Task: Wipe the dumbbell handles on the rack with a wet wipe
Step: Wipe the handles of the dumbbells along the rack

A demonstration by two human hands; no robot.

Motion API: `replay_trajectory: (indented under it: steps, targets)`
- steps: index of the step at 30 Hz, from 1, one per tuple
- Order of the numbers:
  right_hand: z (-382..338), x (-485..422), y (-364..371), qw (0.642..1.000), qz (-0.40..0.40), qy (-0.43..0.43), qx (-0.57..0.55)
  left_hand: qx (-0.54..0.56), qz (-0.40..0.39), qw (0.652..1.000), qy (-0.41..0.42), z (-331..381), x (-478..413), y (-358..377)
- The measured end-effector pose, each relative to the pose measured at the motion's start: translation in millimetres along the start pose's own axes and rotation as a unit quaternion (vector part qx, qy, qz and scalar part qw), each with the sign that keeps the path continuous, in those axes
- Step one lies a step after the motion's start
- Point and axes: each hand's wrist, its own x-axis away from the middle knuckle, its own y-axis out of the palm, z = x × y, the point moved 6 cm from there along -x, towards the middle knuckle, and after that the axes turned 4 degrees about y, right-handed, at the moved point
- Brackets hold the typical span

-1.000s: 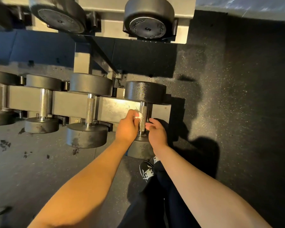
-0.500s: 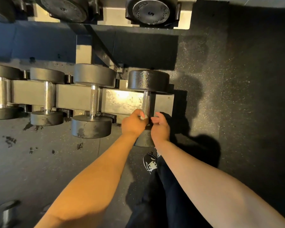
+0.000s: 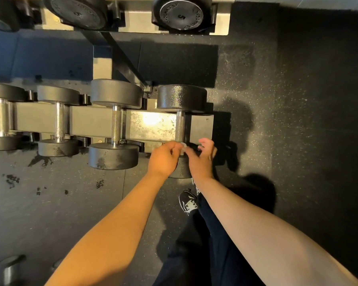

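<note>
Hands meet at the near end of the rightmost dumbbell's handle [image 3: 180,126] on the lower rack [image 3: 151,125]. Left hand [image 3: 163,158], fingers curled, pinches the small white wet wipe [image 3: 183,145] just below the handle; right hand [image 3: 202,159] touches the wipe too, its other fingers loosely spread.

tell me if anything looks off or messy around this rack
Dark blotches mark the floor in front of the rack's lower tier, left of the arms; wet or scuffed, I cannot tell. The dumbbells sit straight in their cradles.
</note>
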Motion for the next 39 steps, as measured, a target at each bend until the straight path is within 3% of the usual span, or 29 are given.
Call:
replay_trajectory:
  steps: [5, 8, 11, 17, 25, 27, 32, 39]
  targets:
    - [-3.6, -16.2, 27.0, 0.982, -0.112, -0.035, 0.145, 0.018, 0.025, 0.999, 0.042, 0.0, 4.7, 3.7]
    - [-5.7, -36.2, 24.3, 0.966, -0.07, -0.004, 0.249, 0.069, 0.096, 0.993, -0.015, -15.6, 6.8, 3.7]
    - [-0.8, -51.1, 15.8, 0.966, -0.022, 0.048, 0.252, 0.063, 0.115, 0.988, -0.079, -24.9, 11.1, 8.4]
    - [-9.4, -67.4, 44.8, 0.914, -0.195, 0.075, 0.347, 0.098, 0.116, 0.988, -0.04, -29.1, 9.1, 6.6]
    - [-8.0, -73.5, 49.2, 0.848, -0.298, 0.108, 0.424, 0.122, 0.127, 0.983, -0.052, -32.8, 6.1, 2.3]
    - [-6.9, -70.7, 43.7, 0.856, -0.27, 0.106, 0.427, 0.118, 0.128, 0.983, -0.056, -31.2, 5.6, 3.0]
    - [11.5, -66.8, 31.8, 0.917, -0.129, 0.139, 0.35, 0.101, 0.13, 0.984, -0.067, -28.1, 6.1, 3.4]
    - [-3.2, -54.7, 31.9, 0.886, -0.06, 0.072, 0.453, 0.095, 0.124, 0.986, -0.065, -27.7, 6.4, 5.7]
